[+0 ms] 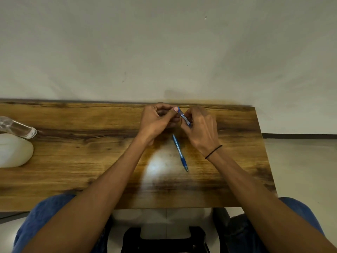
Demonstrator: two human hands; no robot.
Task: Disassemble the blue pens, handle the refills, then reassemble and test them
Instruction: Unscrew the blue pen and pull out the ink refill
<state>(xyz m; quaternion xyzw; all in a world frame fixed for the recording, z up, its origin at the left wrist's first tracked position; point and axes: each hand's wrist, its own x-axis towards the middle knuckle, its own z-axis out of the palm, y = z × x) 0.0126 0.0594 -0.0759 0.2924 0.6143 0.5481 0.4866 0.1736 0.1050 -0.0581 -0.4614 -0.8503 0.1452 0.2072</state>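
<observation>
Both hands hold one blue pen (183, 117) above the far middle of the wooden table (73, 161). My left hand (156, 121) pinches its upper end, thumb on top. My right hand (200, 128) curls its fingers round the lower part, which hides most of the barrel. A white label shows on the pen between the hands. A second blue pen (180, 152) lies flat on the table just below the hands, tip pointing toward me and slightly right.
A clear bottle (18, 127) lies on its side at the table's left edge, with a white rounded object (12, 150) next to it. A plain wall stands right behind the table. A black stool (164, 240) sits under the table between my knees.
</observation>
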